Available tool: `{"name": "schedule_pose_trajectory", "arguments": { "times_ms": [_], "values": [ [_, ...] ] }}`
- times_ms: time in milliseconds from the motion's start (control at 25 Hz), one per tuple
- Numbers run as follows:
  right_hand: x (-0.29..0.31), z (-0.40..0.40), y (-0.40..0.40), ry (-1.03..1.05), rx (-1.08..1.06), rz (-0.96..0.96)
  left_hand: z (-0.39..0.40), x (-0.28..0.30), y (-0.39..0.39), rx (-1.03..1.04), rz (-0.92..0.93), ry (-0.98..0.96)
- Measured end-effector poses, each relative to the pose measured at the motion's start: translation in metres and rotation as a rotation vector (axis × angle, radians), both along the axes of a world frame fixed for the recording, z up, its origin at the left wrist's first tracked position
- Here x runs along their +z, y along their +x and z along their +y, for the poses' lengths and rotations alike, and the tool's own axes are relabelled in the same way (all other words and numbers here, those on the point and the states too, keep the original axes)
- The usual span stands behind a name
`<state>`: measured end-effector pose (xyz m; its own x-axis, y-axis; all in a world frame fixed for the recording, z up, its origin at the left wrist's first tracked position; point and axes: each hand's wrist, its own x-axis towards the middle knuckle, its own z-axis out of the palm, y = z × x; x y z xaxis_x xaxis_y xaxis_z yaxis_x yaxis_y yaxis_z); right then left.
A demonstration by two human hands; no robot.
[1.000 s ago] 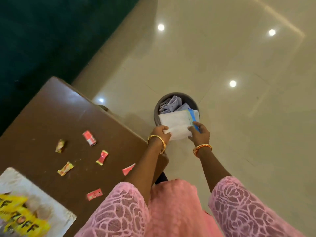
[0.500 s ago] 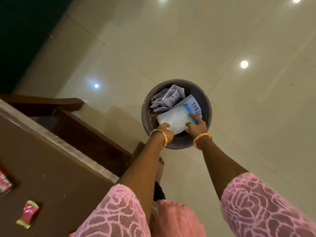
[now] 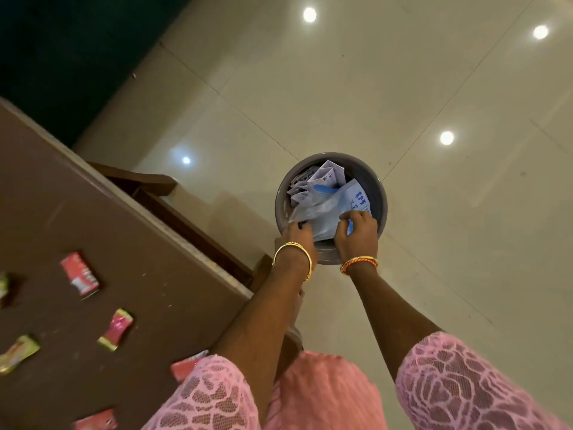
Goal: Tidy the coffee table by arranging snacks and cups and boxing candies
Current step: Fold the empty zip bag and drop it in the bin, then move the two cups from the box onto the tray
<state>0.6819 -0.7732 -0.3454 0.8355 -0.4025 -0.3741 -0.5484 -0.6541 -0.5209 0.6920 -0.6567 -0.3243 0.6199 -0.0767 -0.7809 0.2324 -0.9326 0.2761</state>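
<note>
A grey round bin (image 3: pixel 383 193) stands on the floor beside the brown coffee table (image 3: pixel 102 231). It holds crumpled papers and a white paper with blue print (image 3: pixel 325 209). My left hand (image 3: pixel 298 237) grips the paper's near left edge. My right hand (image 3: pixel 357 234) is curled over its near right edge, pushing it down inside the bin. Several wrapped candies lie loose on the table: a red candy (image 3: pixel 80 274), a pink candy (image 3: pixel 116 328), a yellow-green candy (image 3: pixel 18 352) and another red candy (image 3: pixel 186 367).
The glossy tiled floor (image 3: pixel 434 274) spreads around the bin, with light spots reflected in it. A dark green wall or curtain (image 3: pixel 62 41) fills the upper left. The table's lower ledge (image 3: pixel 148 181) juts out between table and bin.
The paper has gone from above the bin down into it, crumpling under both hands. The view swung back left, so more of the table and candies shows.
</note>
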Motion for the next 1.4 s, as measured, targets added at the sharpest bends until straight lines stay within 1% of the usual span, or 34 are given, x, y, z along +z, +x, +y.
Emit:
{"name": "schedule_pose_trajectory", "arguments": {
  "times_ms": [80, 160, 320, 480, 640, 800, 920, 1040, 1400],
  "values": [
    [0.036, 0.014, -0.004, -0.095, 0.131, -0.077, 0.013, 0.035, -0.004, -0.146, -0.149, 0.038],
    [0.076, 0.031, -0.015, -0.164, 0.244, -0.119, 0.031, 0.074, -0.015, -0.189, -0.296, 0.044],
    [0.160, 0.081, -0.058, -0.190, 0.331, -0.165, 0.088, 0.153, -0.068, -0.139, -0.505, 0.064],
    [0.229, 0.148, -0.132, -0.186, 0.455, -0.197, 0.159, 0.215, -0.154, -0.033, -0.597, 0.134],
    [0.271, 0.214, -0.223, -0.223, 0.647, -0.207, 0.232, 0.254, -0.263, 0.116, -0.588, 0.236],
    [0.299, 0.277, -0.295, -0.222, 0.821, -0.221, 0.289, 0.272, -0.370, 0.268, -0.536, 0.290],
    [0.313, 0.318, -0.340, -0.192, 0.980, -0.240, 0.324, 0.281, -0.432, 0.390, -0.485, 0.323],
    [0.326, 0.358, -0.373, -0.165, 1.130, -0.223, 0.351, 0.287, -0.478, 0.515, -0.443, 0.363],
    [0.325, 0.463, -0.417, -0.100, 1.605, -0.241, 0.417, 0.296, -0.546, 0.874, -0.353, 0.482]
  ]
}}
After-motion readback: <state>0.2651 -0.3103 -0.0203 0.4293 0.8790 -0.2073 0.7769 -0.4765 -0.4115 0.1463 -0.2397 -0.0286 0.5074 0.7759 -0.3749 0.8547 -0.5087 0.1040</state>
